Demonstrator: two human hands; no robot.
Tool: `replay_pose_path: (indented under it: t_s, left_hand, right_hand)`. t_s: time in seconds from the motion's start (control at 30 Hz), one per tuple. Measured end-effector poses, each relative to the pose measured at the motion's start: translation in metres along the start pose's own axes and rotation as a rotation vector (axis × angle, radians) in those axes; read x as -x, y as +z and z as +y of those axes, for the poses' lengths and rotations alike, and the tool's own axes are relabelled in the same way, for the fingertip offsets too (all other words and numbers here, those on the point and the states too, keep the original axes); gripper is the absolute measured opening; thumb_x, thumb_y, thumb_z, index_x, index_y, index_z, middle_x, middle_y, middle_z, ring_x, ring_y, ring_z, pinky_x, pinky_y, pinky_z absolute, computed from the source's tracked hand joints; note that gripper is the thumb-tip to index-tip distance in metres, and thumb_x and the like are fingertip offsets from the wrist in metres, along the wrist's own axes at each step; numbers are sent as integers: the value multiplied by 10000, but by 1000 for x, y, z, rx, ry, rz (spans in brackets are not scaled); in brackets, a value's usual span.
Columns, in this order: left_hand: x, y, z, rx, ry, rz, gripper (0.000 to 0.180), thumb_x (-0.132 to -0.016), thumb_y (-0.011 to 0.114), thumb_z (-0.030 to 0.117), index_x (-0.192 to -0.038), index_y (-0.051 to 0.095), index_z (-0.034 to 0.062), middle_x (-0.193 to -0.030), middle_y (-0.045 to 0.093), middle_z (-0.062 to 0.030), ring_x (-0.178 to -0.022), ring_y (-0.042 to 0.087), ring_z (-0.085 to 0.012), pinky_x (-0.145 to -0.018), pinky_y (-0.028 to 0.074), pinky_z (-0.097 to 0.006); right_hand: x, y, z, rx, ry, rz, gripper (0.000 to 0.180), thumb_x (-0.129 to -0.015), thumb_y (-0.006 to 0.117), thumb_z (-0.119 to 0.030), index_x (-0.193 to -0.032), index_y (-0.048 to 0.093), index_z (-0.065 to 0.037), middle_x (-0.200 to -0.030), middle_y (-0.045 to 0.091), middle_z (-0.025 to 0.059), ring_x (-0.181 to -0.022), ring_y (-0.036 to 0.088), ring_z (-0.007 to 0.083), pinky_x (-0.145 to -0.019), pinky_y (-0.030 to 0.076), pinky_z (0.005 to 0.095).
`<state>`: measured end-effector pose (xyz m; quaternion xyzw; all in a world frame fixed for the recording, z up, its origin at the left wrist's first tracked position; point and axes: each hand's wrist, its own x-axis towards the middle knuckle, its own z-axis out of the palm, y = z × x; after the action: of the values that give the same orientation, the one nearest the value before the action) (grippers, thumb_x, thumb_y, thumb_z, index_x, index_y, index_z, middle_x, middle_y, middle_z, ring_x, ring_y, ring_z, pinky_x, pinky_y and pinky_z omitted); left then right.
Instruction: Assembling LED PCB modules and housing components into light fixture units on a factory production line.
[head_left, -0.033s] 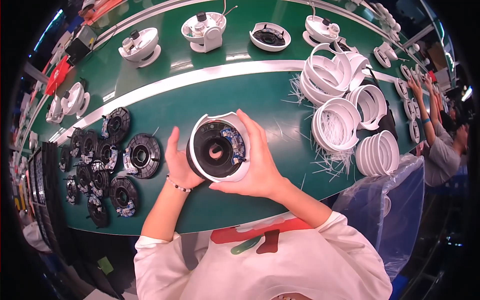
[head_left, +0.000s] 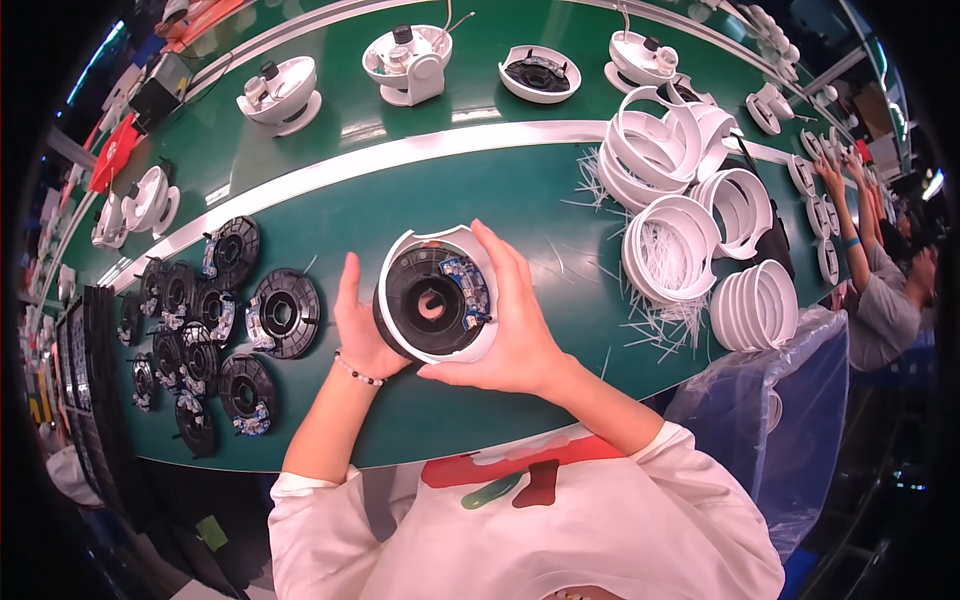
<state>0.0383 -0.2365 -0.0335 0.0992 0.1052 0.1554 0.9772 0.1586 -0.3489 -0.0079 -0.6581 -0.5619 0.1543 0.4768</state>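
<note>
No clear change since preceding frame (work apparently paused). Right hand (head_left: 520,330) grips a round white plastic ring (head_left: 481,346); black plastic disc (head_left: 408,300) sits inside, above flat green tabletop (head_left: 480,420). Left hand (head_left: 366,335): thumb clear, fingers hidden, grip cannot be told.

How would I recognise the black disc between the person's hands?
Above the green table, find the left hand and right hand. Between them, the black disc with its blue circuit board shows within a white ring; the loose black discs at left have no such ring.
</note>
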Motion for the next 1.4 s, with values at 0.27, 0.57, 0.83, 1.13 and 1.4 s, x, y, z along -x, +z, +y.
replay_pose_path:
  t_s: [0.27, 0.57, 0.83, 1.13, 1.4]
  left_hand:
    - [-9, -7, -14, -331, 209, 119, 449, -866, 272, 311, -1162, 439, 18, -1187, 467, -117, -1082, 453, -237, -949, 337, -377]
    - [6, 11, -30, -318, 176, -13, 764, -791, 222, 644, -1254, 328, 45, -1250, 404, -98, -1144, 388, -264, -965, 300, -392]
    - [-6, -4, -25, -145, 175, -96, 686, -794, 330, 554, -1216, 376, 15, -1210, 439, -139, -1095, 441, -269, -949, 333, -400]
    - [-15, 26, -32, -324, 325, -23, 862, -651, 524, 428, -1294, 172, -25, -1230, 367, -202, -1116, 418, -283, -950, 355, -375]
    - [-13, 25, -28, -514, 283, -84, 960, -662, 448, 696, -1289, 212, 9, -1253, 363, -151, -1127, 407, -252, -960, 341, -379]
  right_hand:
    - [8, -12, 6, -56, -145, 29, 1082, -447, 790, -356, -1280, 195, -4, -1292, 213, 234, -1184, 230, 408, -972, 207, 466]
    - [2, -12, -1, -34, -117, -132, 1185, -321, 797, -248, -1274, 151, 29, -1240, 214, 226, -1159, 225, 401, -901, 268, 471]
    - [-16, -30, 7, 42, -204, -200, 1066, -353, 784, -259, -1218, 238, 38, -1147, 297, 195, -1061, 334, 384, -887, 303, 436]
    - [4, -3, -1, 93, -64, 117, 1164, -408, 777, -358, -1278, 119, 48, -1275, 198, 237, -1148, 256, 399, -904, 251, 460]
    - [4, -14, 1, 80, -83, 105, 1183, -431, 795, -381, -1280, 97, 58, -1262, 198, 254, -1120, 278, 409, -919, 259, 459]
